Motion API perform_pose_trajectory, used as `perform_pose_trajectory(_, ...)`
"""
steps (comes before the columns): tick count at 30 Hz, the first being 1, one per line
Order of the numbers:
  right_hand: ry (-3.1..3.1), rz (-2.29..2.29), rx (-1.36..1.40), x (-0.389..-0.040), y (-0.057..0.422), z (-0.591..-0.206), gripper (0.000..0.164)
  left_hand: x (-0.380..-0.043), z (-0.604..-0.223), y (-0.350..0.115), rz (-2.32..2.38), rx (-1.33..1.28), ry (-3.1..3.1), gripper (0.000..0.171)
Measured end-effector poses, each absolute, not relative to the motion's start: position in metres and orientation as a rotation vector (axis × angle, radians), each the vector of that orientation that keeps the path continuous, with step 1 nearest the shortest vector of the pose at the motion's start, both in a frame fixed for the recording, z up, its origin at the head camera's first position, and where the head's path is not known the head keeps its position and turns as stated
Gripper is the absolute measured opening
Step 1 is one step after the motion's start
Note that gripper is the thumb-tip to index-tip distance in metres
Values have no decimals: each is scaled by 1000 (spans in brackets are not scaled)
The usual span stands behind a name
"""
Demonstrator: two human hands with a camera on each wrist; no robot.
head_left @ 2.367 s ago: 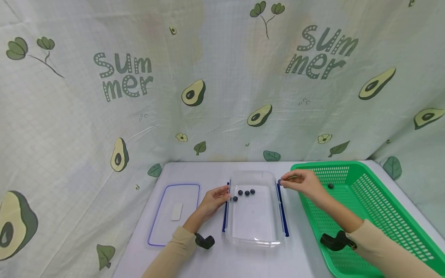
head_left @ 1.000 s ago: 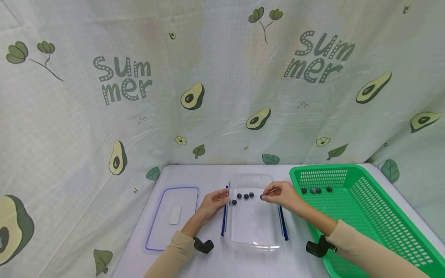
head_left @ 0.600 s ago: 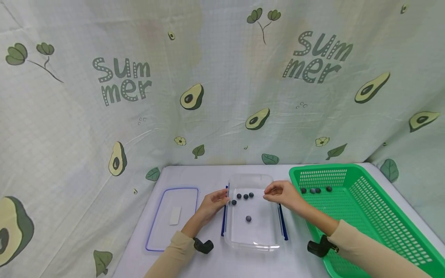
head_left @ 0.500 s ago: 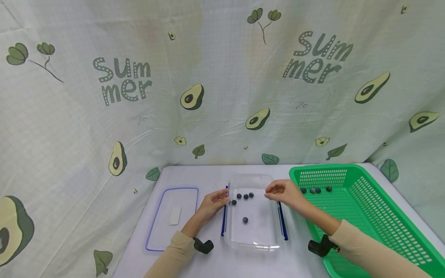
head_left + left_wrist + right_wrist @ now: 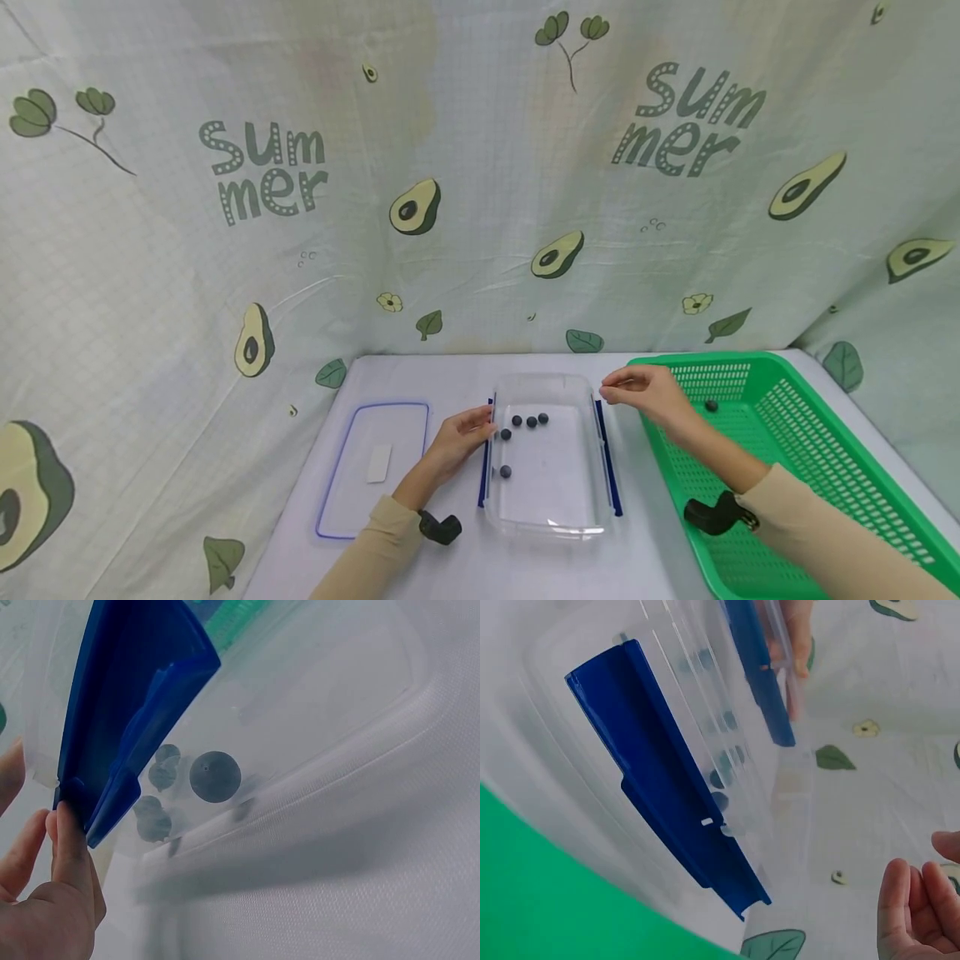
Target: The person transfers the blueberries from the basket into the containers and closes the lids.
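Observation:
A clear plastic container [image 5: 555, 487] with blue side latches stands mid-table in the head view. My left hand [image 5: 459, 437] holds its left side, fingers and thumb at the rim by the left blue latch [image 5: 124, 712]. Several dark blueberries [image 5: 532, 422] lie at the back left inside; another blueberry [image 5: 506, 472] rests farther forward near the left wall. My right hand [image 5: 651, 392] hovers between the container's right latch [image 5: 609, 458] and the green basket [image 5: 678, 492]. Its fingers are loosely bent, and the right wrist view shows nothing between thumb and fingers.
A clear lid with a blue-purple edge [image 5: 322, 500] lies left of the container, a white rectangle [image 5: 379, 463] at its middle. One blueberry [image 5: 711, 406] shows in the basket; my right hand and arm cover part of it. A patterned curtain [image 5: 480, 167] hangs behind the table.
My right hand has let go of a blueberry over the container, and that berry has rolled to the left wall. The hand has then moved right to the basket's edge. My left hand stays put.

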State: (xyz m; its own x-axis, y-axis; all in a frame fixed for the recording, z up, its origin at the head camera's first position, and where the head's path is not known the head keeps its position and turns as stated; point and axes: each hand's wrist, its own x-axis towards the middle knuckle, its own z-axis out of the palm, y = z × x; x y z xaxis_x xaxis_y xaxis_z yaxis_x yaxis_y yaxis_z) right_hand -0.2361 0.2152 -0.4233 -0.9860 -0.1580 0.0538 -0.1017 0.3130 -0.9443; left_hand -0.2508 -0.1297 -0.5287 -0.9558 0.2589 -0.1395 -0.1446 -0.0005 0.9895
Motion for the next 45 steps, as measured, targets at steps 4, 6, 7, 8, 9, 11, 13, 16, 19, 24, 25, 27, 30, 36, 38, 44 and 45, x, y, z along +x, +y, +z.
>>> perform_pose_trajectory(4,2528,-1821,-243,-238,230,-420,37,-253,-528,-129,2045,116,1995,54)
perform_pose_trajectory(6,2533,-1837,-241,-239,237,-420,37,-254,-527,-129,2047,111,1993,54)
perform_pose_trajectory(7,2544,-1841,-237,-240,241,-421,38,-254,-527,-129,2048,116,1993,54)
perform_pose_trajectory(8,2558,-1837,-232,-241,244,-421,38,-254,-527,-129,2047,117,1995,54)
perform_pose_trajectory(9,2566,-1839,-229,-241,248,-421,38,-254,-527,-129,2044,119,1997,54)
perform_pose_trajectory(11,2598,-1829,-218,-242,256,-422,40,-254,-527,-129,2044,121,1994,54)
perform_pose_trajectory(13,2635,-1804,-191,-242,263,-422,42,-255,-528,-129,2045,113,1985,54)
perform_pose_trajectory(16,2660,-1790,-156,-241,274,-421,44,-255,-528,-129,2048,104,1980,54)
perform_pose_trajectory(19,2674,-1786,-125,-240,285,-422,44,-255,-528,-129,2048,101,1980,54)
perform_pose_trajectory(24,2693,-1826,-91,-241,303,-429,43,-254,-526,-129,2044,104,1990,54)
perform_pose_trajectory(25,2700,-1834,-84,-242,306,-431,42,-253,-525,-129,2046,105,1988,54)
perform_pose_trajectory(27,2711,-1852,-67,-243,313,-436,41,-253,-525,-130,2045,113,1992,54)
perform_pose_trajectory(30,2752,-1843,-27,-246,324,-444,39,-253,-526,-130,2036,115,1995,55)
perform_pose_trajectory(36,2817,-1792,69,-249,341,-457,44,-251,-526,-130,2028,120,2004,57)
perform_pose_trajectory(38,2833,-1773,108,-250,346,-461,45,-251,-526,-130,2032,122,2001,56)
perform_pose_trajectory(44,2872,-1735,235,-252,360,-476,39,-251,-528,-129,2038,118,1984,57)
perform_pose_trajectory(45,2892,-1709,250,-252,362,-479,39,-252,-528,-129,2038,124,1985,57)
